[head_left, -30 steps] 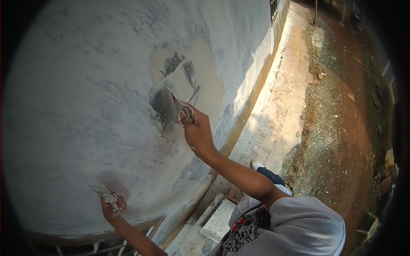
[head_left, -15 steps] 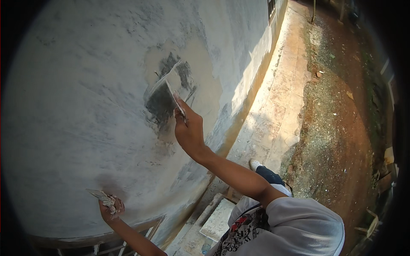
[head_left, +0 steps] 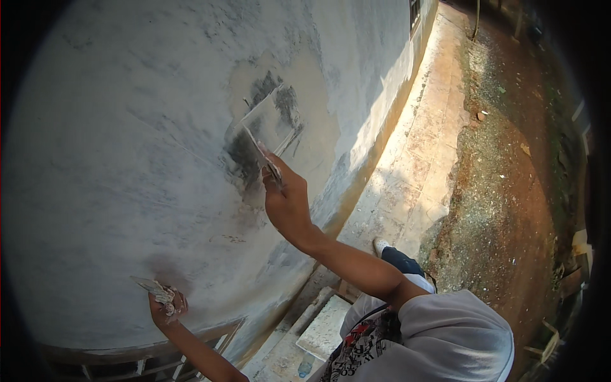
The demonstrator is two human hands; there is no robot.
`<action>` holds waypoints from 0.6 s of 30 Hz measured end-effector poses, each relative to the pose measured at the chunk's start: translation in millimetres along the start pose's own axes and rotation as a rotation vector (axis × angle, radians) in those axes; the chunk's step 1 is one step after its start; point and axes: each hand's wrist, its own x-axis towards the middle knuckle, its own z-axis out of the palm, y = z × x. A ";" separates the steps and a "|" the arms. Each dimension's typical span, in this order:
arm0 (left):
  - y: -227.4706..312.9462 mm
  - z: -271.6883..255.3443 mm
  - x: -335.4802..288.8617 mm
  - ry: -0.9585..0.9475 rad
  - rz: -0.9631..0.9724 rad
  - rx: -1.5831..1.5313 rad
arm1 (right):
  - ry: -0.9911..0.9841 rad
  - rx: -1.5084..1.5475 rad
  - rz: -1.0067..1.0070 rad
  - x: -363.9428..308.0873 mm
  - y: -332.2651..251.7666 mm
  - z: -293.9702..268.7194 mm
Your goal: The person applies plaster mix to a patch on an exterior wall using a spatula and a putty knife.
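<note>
In my right hand [head_left: 287,202] is a thin, flat putty blade [head_left: 262,151], seen nearly edge-on and pressed to the wall [head_left: 165,153]. Up and right of it lies a pale smear of putty [head_left: 270,120] with raised edges. Around this smear show dark grey marks inside a beige patch [head_left: 318,114]. Lower left, my left hand [head_left: 167,311] grips a putty knife [head_left: 149,286], its pointed end sticking out to the left. Wet pale putty coats this knife and the fingers round it; its handle is hidden.
A barred window opening [head_left: 143,367] lies along the bottom left. Below the wall are a whitish slab [head_left: 323,330] and a sunlit concrete walkway [head_left: 407,146]. Gravelly red earth [head_left: 496,191] borders the walkway. My shoe [head_left: 380,245] rests on the concrete.
The putty blade has slid down and left across the wall, and pale putty covers more of the dark marks. My left hand has barely moved; the view has shifted slightly.
</note>
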 end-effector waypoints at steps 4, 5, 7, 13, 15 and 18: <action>-2.7 8.7 9.3 -0.075 -0.028 -0.024 | 0.129 -0.232 0.117 71.5 32.7 -25.3; -3.6 8.5 11.0 -0.075 -0.022 -0.029 | 0.206 -0.358 -0.106 66.8 49.6 -8.9; -2.5 7.6 11.1 -0.057 -0.016 -0.027 | 0.193 -0.398 -0.236 43.9 56.1 24.5; 1.5 -3.6 7.8 -0.193 -0.028 -0.047 | -0.207 -0.112 -0.181 -61.4 10.2 35.6; 0.5 7.3 7.0 -0.057 0.015 -0.005 | -0.246 0.065 0.145 -25.2 1.0 1.1; -0.3 -3.5 3.5 -0.137 -0.035 -0.027 | 0.046 -0.098 0.110 37.9 -1.7 -27.4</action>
